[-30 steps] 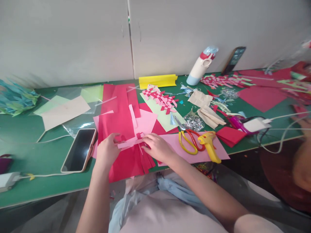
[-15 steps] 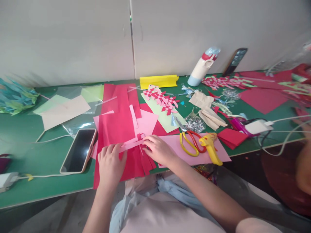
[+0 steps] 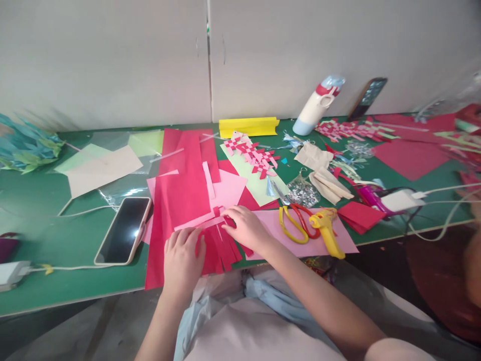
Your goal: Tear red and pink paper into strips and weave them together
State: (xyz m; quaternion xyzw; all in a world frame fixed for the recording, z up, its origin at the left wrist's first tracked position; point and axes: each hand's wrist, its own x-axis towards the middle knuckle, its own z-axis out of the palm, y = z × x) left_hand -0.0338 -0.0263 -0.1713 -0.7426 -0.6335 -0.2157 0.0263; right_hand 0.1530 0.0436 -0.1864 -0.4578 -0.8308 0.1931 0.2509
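Note:
My left hand [image 3: 184, 254] rests on a large red paper sheet [image 3: 175, 193], fingers lying down and thumb apart, just below a pink paper strip [image 3: 194, 221]. My right hand [image 3: 247, 229] pinches a red paper strip [image 3: 228, 221] between thumb and fingers, beside the spot where pink and red strips cross. Narrow red strips [image 3: 225, 253] fan out between the hands toward the table edge. Another pink strip [image 3: 208, 179] lies farther up on the sheet. The tips of my left fingers are partly blurred.
Woven pink-red pieces [image 3: 257, 155] lie on pale green paper. Right of my hands are scissors [image 3: 293, 225], a yellow glue gun [image 3: 326, 230] and a bag of beads [image 3: 303, 192]. A phone [image 3: 123, 230] lies left. A bottle [image 3: 317, 108] stands behind; another person's arm shows far right.
My left hand has slid right and slightly down, uncovering the left end of the pink strip. My right hand stays near the crossing, now with a red strip showing at its fingertips.

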